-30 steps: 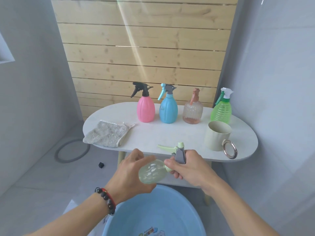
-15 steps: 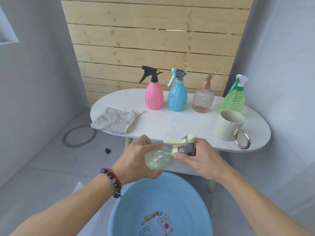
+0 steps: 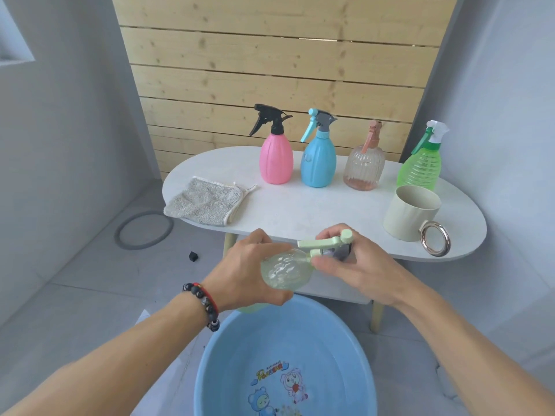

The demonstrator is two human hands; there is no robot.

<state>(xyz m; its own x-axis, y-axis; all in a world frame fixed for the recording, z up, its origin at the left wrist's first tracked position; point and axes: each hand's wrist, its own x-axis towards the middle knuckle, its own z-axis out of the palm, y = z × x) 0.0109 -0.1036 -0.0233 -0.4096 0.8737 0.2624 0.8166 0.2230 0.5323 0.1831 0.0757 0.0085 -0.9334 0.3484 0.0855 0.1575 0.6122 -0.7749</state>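
Observation:
A clear pale-green spray bottle (image 3: pixel 285 270) lies on its side in the air above a blue plastic basin (image 3: pixel 228 355), in front of the white oval table (image 3: pixel 300 205). My left hand (image 3: pixel 249 274) grips the bottle's round body. My right hand (image 3: pixel 357 265) grips its neck and the grey-green trigger head (image 3: pixel 327 243), whose lever points left. The bottle's far end is hidden under my left palm.
On the table stand a pink spray bottle (image 3: pixel 275 154), a blue one (image 3: pixel 318 157), a ribbed peach one (image 3: pixel 364 166) and a green one (image 3: pixel 422 163). A cream mug (image 3: pixel 411 211) with a metal ring handle sits right, a grey cloth (image 3: pixel 204 202) left. A rubber ring (image 3: pixel 144 229) lies on the floor.
The view has tilted down, so more of the basin shows. Both hands keep hold of the bottle; the trigger head has turned a little, its lever now lying flatter.

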